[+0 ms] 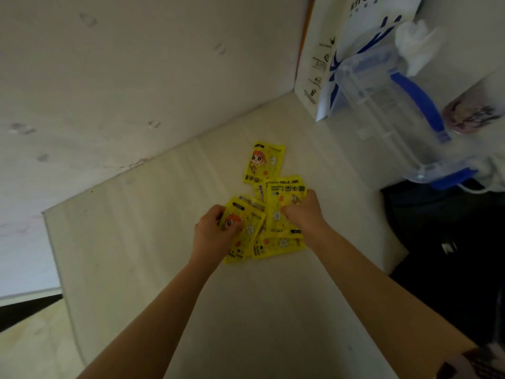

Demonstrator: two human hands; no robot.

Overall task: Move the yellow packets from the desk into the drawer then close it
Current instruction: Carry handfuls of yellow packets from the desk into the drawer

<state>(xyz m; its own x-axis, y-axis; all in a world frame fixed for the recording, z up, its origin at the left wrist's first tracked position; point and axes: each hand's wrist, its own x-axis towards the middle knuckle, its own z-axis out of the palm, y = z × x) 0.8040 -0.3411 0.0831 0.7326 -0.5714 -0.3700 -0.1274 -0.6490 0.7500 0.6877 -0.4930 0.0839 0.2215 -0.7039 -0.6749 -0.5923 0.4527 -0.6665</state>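
Note:
Several yellow packets with a cartoon figure lie in a loose pile on the pale desk (169, 269), near its middle. One packet (264, 162) lies apart at the far end of the pile. My left hand (211, 236) grips the near-left packet (247, 236) with the thumb on top. My right hand (304, 212) is closed on the right-hand packets (287, 194). More packets (278, 244) lie flat between my wrists. No drawer is in view.
A white wall rises behind the desk. At the right stand a white paper bag (341, 50) with blue print and a clear plastic jug (388, 105) with a blue handle. A dark object (451, 242) sits beyond the desk's right edge.

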